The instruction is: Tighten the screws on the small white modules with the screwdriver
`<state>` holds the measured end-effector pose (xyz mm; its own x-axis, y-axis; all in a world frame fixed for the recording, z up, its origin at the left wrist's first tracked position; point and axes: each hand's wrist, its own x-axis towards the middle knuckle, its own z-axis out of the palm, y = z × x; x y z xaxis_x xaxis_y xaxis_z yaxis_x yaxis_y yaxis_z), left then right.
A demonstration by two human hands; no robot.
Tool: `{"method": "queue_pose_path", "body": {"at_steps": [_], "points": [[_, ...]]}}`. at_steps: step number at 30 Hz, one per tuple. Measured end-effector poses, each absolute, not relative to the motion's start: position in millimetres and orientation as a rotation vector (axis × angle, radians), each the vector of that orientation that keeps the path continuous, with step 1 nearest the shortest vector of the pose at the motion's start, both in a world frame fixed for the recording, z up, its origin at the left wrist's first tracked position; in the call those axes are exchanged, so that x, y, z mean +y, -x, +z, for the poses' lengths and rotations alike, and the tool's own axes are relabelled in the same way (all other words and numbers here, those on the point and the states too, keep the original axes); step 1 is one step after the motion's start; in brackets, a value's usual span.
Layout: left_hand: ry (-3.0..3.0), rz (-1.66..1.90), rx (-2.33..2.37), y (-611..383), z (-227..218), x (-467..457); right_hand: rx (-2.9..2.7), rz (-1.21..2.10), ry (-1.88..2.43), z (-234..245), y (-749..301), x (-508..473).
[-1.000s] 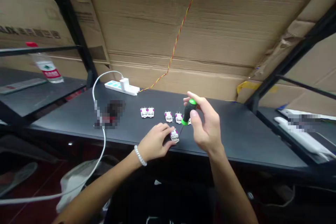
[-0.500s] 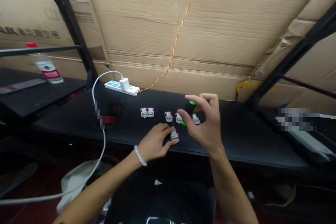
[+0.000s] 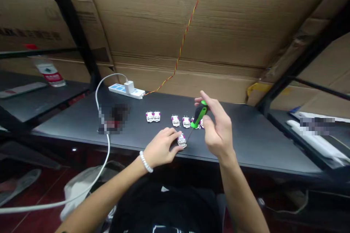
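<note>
Near the front edge of the black table, my left hand (image 3: pixel 160 148) grips a small white-and-purple electrical part (image 3: pixel 181 140) between thumb and fingers. My right hand (image 3: pixel 219 133) is curled round the handle of a green-and-black screwdriver (image 3: pixel 199 115). Its thin shaft slants down to the left, and the tip is by the right side of the held part; whether it touches cannot be made out. Similar white parts lie behind: a pair (image 3: pixel 153 116) side by side, one single part (image 3: pixel 175 120), another (image 3: pixel 186 122), and more partly hidden behind the screwdriver and right hand.
A white power strip (image 3: pixel 117 88) with a plugged-in charger (image 3: pixel 129 87) lies at the back left. Its white cable (image 3: pixel 108 149) hangs over the table's front edge. A twisted red-yellow wire (image 3: pixel 182 42) runs up the cardboard. A bottle (image 3: pixel 51 74) stands on the left shelf.
My right hand has turned the screwdriver so its shaft now points down at the held part, and the fingers have closed more round the handle. My left hand and its part stay put.
</note>
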<state>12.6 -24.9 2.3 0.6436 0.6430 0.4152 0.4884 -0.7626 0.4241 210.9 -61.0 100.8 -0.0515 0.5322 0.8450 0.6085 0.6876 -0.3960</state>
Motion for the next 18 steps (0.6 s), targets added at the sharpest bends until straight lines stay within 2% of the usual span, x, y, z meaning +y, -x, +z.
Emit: {"method": "queue_pose_path", "body": {"at_steps": [7, 13, 18], "points": [[-2.584, 0.797, 0.923, -13.0, 1.5, -24.3, -1.593, -0.263, 1.038, 100.4, -205.8, -61.8], [-2.589, 0.796, 0.91, -13.0, 2.1, -24.2, -1.689, -0.034, 0.87, 96.5, -207.7, -63.5], [-2.589, 0.794, 0.909, -13.2, 2.6, -24.5, -1.609, -0.192, 1.001, 96.3, -206.2, -63.5]]}}
